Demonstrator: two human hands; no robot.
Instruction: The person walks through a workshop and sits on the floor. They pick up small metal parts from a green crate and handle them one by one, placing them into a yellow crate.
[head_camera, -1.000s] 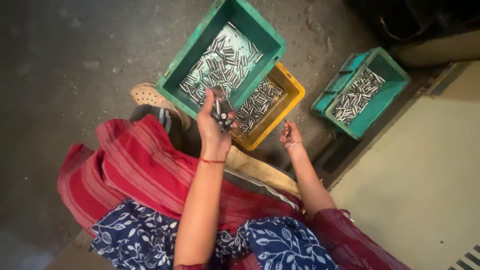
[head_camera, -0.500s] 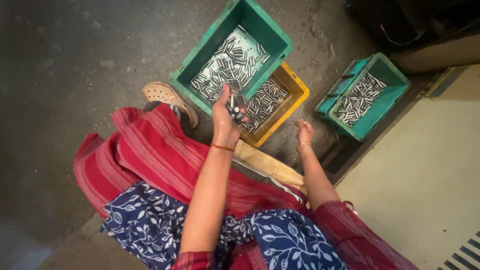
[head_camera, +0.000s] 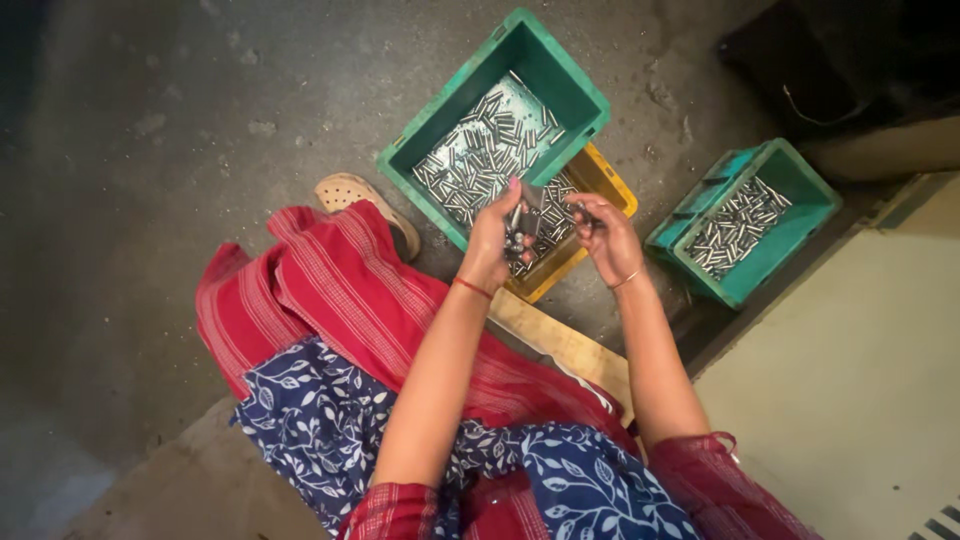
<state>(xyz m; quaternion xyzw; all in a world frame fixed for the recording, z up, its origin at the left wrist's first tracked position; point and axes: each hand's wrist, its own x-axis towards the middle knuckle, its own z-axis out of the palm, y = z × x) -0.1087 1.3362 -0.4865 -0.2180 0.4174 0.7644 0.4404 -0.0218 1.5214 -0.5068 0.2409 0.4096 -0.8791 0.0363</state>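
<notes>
My left hand (head_camera: 497, 235) gripped a bunch of little metal pins (head_camera: 516, 238); my right hand (head_camera: 605, 235) pinched one. They seemed hard, slippery, best pinched mid-length.

yellow crate (head_camera: 607, 183) mostly hidden under green crate (head_camera: 560, 75) and hands

Dim overhead light, dark corners, sharp

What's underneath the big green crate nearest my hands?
A yellow crate sits under the big green crate, sticking out at its lower right and holding small metal pins. The part beneath the green crate is hidden.
</notes>
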